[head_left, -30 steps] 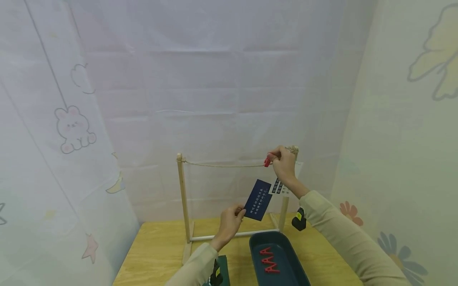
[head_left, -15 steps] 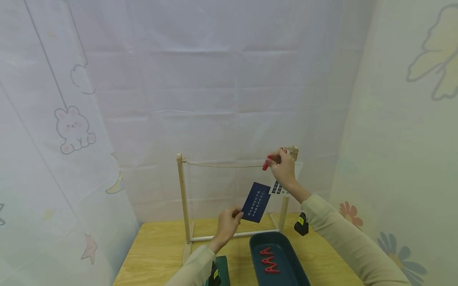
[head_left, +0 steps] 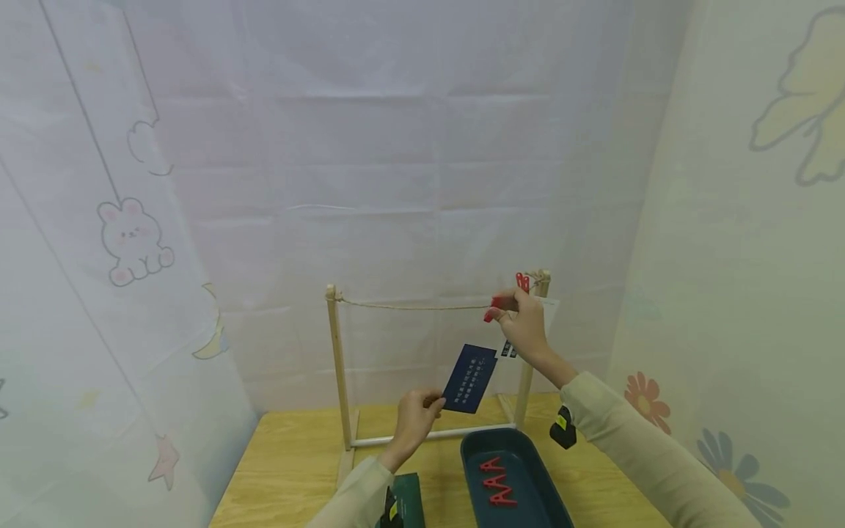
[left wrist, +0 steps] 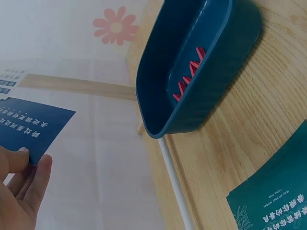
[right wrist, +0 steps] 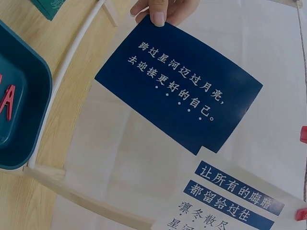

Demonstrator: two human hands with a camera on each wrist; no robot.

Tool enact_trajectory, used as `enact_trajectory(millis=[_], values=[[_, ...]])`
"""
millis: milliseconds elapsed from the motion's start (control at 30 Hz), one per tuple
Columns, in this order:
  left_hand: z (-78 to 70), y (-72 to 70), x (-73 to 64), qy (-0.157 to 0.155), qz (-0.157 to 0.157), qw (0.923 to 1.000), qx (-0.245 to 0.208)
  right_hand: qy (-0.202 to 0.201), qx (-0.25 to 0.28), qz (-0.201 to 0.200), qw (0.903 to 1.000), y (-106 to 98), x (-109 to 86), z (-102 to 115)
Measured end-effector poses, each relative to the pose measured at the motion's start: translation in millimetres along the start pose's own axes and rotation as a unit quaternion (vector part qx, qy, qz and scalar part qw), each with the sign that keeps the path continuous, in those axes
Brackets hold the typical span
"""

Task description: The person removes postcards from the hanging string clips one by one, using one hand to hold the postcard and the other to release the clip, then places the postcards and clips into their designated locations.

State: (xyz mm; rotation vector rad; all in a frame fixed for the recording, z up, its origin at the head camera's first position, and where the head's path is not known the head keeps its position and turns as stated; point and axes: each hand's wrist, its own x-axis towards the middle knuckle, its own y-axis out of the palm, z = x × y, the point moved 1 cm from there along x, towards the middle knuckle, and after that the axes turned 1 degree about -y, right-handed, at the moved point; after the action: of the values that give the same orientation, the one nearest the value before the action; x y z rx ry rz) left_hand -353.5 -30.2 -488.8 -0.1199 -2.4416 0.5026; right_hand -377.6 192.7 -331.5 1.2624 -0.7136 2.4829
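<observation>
My left hand pinches the lower left corner of a dark blue card with white lettering, held tilted below the rope. In the right wrist view the blue card faces the camera, and its lower corner meets a white card. My right hand is up at the rope, holding a red clothespin between thumb and fingers, partly hidden by them. Behind the hand, another red clothespin sits on the rope above the white card, which my hand partly covers.
The rope runs between two wooden posts with a white bar low between them. In front, a dark teal tray holds several red clothespins. Green cards lie on the wooden table to the tray's left.
My left hand and the blue card have moved slightly down and left. My right hand has dropped a little, turning the clothespin and uncovering the one behind it.
</observation>
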Motion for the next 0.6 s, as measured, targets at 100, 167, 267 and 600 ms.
enact_trajectory(millis=[100, 167, 267, 600], values=[[2.4, -0.8, -1.9, -0.007, 0.003, 1.0000, 0.002, -0.020, 0.001, 0.003, 0.9998, -0.9, -3.8, 1.3], [3.8, -1.1, -3.1, -0.007, 0.002, 1.0000, 0.003, -0.031, 0.002, 0.009, 0.9995, -1.5, -7.3, 1.0], [5.8, -1.8, -4.7, -0.010, -0.001, 0.9999, -0.002, -0.043, 0.001, 0.022, 0.9988, -1.7, -14.1, -2.9], [12.0, -7.2, -12.1, -0.038, 0.000, 0.9992, -0.011, -0.040, -0.013, 0.068, 0.9968, -1.3, -29.4, -17.1]])
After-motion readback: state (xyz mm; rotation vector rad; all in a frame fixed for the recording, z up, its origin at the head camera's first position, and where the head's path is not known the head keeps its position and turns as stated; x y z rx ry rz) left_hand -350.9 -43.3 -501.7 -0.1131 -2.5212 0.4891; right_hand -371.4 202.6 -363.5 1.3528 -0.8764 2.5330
